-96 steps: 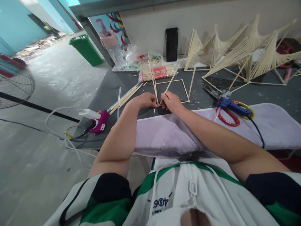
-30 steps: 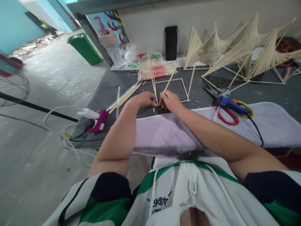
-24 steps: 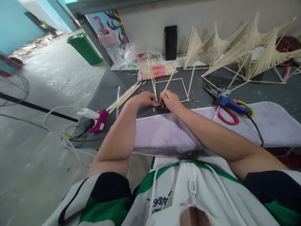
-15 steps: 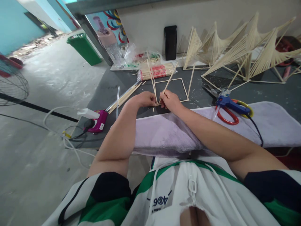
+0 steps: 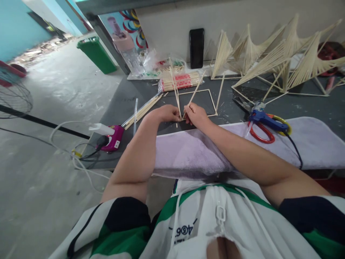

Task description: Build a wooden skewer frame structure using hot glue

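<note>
A frame of thin wooden sticks (image 5: 197, 91) lies on the dark table, with sticks rising from its corners. My right hand (image 5: 196, 113) is closed round a slanting wooden stick (image 5: 197, 87), whose lower end meets the frame's near left corner. At that same corner my left hand (image 5: 170, 113) pinches the base of the frame, its fingertips close to an upright stick (image 5: 175, 90). The fingertips of both hands are nearly together. A short stick piece (image 5: 176, 125) lies just below them.
A glue gun (image 5: 268, 121) and red-handled scissors (image 5: 260, 133) rest at right on a lilac towel (image 5: 188, 153). Finished stick structures (image 5: 285, 61) stand behind. Packed sticks (image 5: 180, 82), a phone (image 5: 196, 48), a bottle (image 5: 126, 48) and a pink power strip (image 5: 114, 139) are around.
The view has shifted very slightly. Both hands stay at the same frame corner, and the slanting stick keeps its tilt.
</note>
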Demonstrator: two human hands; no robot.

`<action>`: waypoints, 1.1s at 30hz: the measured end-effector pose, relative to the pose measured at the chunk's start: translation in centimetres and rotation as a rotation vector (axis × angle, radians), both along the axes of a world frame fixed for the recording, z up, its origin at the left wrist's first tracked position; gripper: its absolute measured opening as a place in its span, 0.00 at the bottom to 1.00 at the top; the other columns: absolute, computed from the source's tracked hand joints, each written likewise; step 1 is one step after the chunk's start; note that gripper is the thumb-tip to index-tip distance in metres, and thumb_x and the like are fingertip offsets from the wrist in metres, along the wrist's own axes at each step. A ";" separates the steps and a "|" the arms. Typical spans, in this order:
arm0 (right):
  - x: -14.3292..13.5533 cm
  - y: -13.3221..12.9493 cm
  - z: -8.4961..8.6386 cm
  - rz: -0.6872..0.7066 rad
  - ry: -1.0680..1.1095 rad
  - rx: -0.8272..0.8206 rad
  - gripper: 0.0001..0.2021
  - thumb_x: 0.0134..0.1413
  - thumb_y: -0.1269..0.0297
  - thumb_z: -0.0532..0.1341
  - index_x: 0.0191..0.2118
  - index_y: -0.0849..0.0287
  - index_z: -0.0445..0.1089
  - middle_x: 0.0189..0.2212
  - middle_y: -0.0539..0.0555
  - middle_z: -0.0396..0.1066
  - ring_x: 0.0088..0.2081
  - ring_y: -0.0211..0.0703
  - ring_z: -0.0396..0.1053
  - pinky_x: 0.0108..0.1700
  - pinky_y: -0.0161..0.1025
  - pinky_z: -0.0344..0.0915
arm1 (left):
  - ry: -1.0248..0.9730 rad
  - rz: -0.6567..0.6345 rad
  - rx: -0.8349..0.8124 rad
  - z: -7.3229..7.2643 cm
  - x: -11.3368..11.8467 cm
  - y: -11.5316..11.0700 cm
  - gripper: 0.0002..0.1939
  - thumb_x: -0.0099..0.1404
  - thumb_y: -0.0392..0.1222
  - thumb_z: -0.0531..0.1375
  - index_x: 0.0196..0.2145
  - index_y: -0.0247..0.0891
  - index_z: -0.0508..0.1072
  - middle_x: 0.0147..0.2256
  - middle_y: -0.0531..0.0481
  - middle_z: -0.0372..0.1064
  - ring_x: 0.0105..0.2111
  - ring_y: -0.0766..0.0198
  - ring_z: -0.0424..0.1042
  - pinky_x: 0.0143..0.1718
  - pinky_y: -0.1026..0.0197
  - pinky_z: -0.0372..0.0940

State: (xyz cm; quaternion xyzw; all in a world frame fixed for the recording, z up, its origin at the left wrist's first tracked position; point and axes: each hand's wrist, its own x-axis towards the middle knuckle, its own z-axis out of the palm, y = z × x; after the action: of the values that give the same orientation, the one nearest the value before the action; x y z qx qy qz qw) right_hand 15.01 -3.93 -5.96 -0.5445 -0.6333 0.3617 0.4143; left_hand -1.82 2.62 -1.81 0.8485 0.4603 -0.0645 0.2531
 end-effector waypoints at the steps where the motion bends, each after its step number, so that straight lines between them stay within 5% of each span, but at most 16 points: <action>1: 0.0 -0.1 0.1 -0.001 -0.007 -0.004 0.12 0.68 0.58 0.50 0.32 0.55 0.62 0.17 0.43 0.67 0.16 0.32 0.62 0.22 0.30 0.60 | -0.009 -0.003 0.001 0.0 0.0 0.0 0.09 0.53 0.45 0.62 0.27 0.36 0.71 0.25 0.54 0.66 0.28 0.67 0.64 0.32 0.63 0.54; 11: 0.0 -0.1 0.3 -0.002 -0.028 -0.014 0.13 0.67 0.58 0.51 0.31 0.55 0.62 0.18 0.44 0.66 0.18 0.33 0.64 0.24 0.31 0.60 | -0.070 -0.054 -0.074 0.2 -0.4 0.3 0.12 0.54 0.48 0.62 0.25 0.38 0.67 0.23 0.56 0.64 0.26 0.68 0.61 0.30 0.63 0.52; 26: 0.3 -0.5 -0.2 -0.027 -0.025 -0.024 0.12 0.64 0.55 0.53 0.35 0.56 0.66 0.17 0.45 0.68 0.16 0.35 0.63 0.23 0.33 0.61 | -0.127 -0.050 -0.044 1.4 -1.8 -0.6 0.06 0.54 0.40 0.64 0.29 0.36 0.74 0.25 0.55 0.68 0.28 0.68 0.65 0.32 0.65 0.56; 28: 0.3 -0.5 -0.3 -0.031 -0.009 -0.033 0.12 0.64 0.55 0.54 0.36 0.56 0.66 0.17 0.45 0.68 0.16 0.34 0.64 0.22 0.31 0.60 | -0.103 0.037 0.074 2.0 -3.2 -0.1 0.06 0.56 0.41 0.63 0.30 0.36 0.76 0.27 0.53 0.71 0.30 0.67 0.66 0.34 0.64 0.58; 31: 0.2 -0.4 -0.5 -0.020 0.028 -0.040 0.11 0.64 0.55 0.54 0.36 0.57 0.66 0.18 0.45 0.68 0.16 0.33 0.64 0.21 0.30 0.60 | 0.077 0.350 0.318 2.3 -5.3 1.0 0.07 0.59 0.40 0.62 0.32 0.36 0.78 0.32 0.46 0.75 0.36 0.60 0.71 0.39 0.61 0.61; 33: 0.2 -0.5 -0.6 -0.026 0.052 -0.040 0.11 0.64 0.56 0.54 0.37 0.57 0.66 0.19 0.45 0.69 0.17 0.32 0.64 0.21 0.29 0.60 | 0.239 0.469 0.329 2.1 -6.2 1.8 0.09 0.60 0.42 0.63 0.36 0.35 0.79 0.37 0.41 0.76 0.42 0.55 0.73 0.42 0.59 0.63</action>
State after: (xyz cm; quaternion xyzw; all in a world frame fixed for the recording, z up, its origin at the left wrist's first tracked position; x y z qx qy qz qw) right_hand 15.18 -4.40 -6.55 -0.5512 -0.6078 0.3830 0.4243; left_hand -8.04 4.46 0.30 0.7351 0.6743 -0.0285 0.0645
